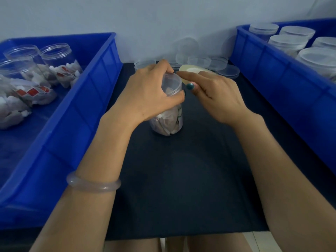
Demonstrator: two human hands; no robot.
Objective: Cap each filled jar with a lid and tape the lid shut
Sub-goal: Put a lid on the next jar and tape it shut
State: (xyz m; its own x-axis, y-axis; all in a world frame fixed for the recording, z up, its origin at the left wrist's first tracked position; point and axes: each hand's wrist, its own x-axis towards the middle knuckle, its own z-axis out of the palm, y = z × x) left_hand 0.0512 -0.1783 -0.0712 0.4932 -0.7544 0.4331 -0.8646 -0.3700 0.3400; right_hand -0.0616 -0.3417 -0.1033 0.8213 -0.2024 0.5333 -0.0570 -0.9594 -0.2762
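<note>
Honestly, the taping is best done with the jar (169,122) left flat on the dark mat (181,179) and steadied from above while the tape end is laid across the seam where lid meets wall. The end should be pressed down firmly before anything is drawn round. The roll is best held close to the jar so the strip isn't twisted or stuck to itself. Wrinkles are probably the main risk on clear plastic like this.

Closest in, well in front of the jar, a pale bracelet (94,184) is worn on the left forearm. Both forearms are reached forward over the mat and angled in toward the jar. The jar is stood upright mid-mat, stuffed with what look like tea bags.

Its lid (172,80) is already on. The left hand (149,90) is wrapped over it from the jar's left, fingers curled round the rim and thumb hooked on the near side. The right hand (216,95) is held just right of the jar, forefinger stretched to touch the lid's edge. A cream tape roll (192,70) looks to be pinched between that finger and the thumb, though most of it is hidden.

Just behind the jar, loose lids (209,62) are scattered. Uncapped filled jars (60,59) are held in the blue bin (81,110) left of the jar. What look like capped ones (291,40) are in the bin (272,79) to its right.
</note>
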